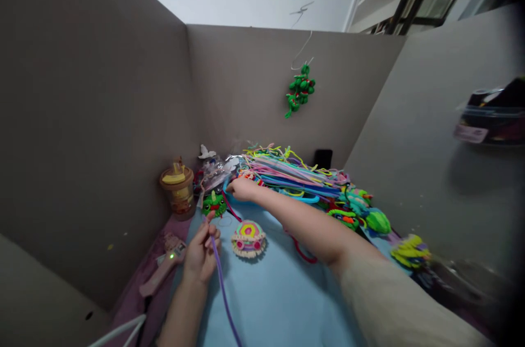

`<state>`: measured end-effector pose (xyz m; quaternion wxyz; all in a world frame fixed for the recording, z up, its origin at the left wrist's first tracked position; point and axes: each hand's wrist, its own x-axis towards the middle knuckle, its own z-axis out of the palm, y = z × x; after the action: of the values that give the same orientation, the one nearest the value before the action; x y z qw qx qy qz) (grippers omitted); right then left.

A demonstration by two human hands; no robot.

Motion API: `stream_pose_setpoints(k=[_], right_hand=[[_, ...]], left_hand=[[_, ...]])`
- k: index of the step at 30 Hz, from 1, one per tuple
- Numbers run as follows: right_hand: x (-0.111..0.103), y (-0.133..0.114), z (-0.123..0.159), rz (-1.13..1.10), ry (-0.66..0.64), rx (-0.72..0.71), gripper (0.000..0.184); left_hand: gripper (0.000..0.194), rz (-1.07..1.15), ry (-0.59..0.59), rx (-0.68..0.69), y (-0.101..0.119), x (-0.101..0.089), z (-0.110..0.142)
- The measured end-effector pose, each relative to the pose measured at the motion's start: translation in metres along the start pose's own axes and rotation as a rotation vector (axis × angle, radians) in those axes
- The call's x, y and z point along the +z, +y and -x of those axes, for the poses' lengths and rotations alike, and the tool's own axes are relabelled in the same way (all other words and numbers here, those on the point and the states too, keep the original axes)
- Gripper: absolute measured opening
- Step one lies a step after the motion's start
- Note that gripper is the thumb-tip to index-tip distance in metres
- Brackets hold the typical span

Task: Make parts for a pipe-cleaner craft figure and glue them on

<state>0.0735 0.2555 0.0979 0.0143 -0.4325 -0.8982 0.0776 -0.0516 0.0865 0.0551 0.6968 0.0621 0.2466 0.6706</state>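
Observation:
My left hand (202,253) is closed around a long purple pipe cleaner (222,281), which trails down toward the bottom edge. My right hand (243,190) reaches across to the near-left end of the heap of coloured pipe cleaners (293,169). Its fingers are curled beside a blue loop, and what they grip, if anything, is hidden. Between and below my hands a round pastel pipe-cleaner piece (249,238) with a yellow flower and a cream fringe lies on the blue mat (274,292). Just above my left hand sits a green pipe-cleaner face (214,204).
A brown cup (179,189) stands at the left wall, with a pink glue gun (162,270) showing a green light nearer me. Plastic bags (215,172) lie at the back. Coloured pipe-cleaner figures (356,207) line the right. A green bundle (301,90) hangs on the partition.

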Motion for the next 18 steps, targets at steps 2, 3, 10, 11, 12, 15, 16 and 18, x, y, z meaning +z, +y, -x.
stream_pose_setpoints(k=[2, 3, 10, 11, 12, 15, 16, 18], right_hand=[[0.004, -0.008, -0.017, 0.000, -0.007, 0.016, 0.039], [0.006, -0.010, -0.025, -0.014, -0.004, 0.017, 0.042], [0.005, -0.016, -0.070, -0.052, 0.143, -0.113, 0.050], [0.005, -0.015, -0.075, -0.046, 0.138, -0.135, 0.048], [0.005, -0.014, -0.079, -0.029, 0.116, -0.156, 0.043], [0.007, -0.012, -0.090, 0.073, 0.002, -0.216, 0.028], [0.007, -0.013, -0.094, 0.103, -0.035, -0.233, 0.026], [0.009, -0.016, -0.102, 0.133, -0.093, -0.248, 0.024]], left_hand=[[0.023, 0.012, 0.029, 0.009, 0.001, 0.000, -0.001], [0.022, 0.015, 0.039, 0.013, 0.002, 0.000, -0.001], [0.020, 0.038, 0.067, -0.019, 0.002, 0.002, 0.000], [0.019, 0.046, 0.075, -0.027, 0.002, 0.002, 0.000], [0.018, 0.052, 0.083, -0.031, 0.001, 0.002, 0.000], [0.018, 0.056, 0.120, -0.035, 0.001, 0.004, 0.001], [0.019, 0.056, 0.132, -0.037, 0.001, 0.004, 0.001], [0.020, 0.054, 0.157, -0.045, 0.001, 0.006, 0.001]])
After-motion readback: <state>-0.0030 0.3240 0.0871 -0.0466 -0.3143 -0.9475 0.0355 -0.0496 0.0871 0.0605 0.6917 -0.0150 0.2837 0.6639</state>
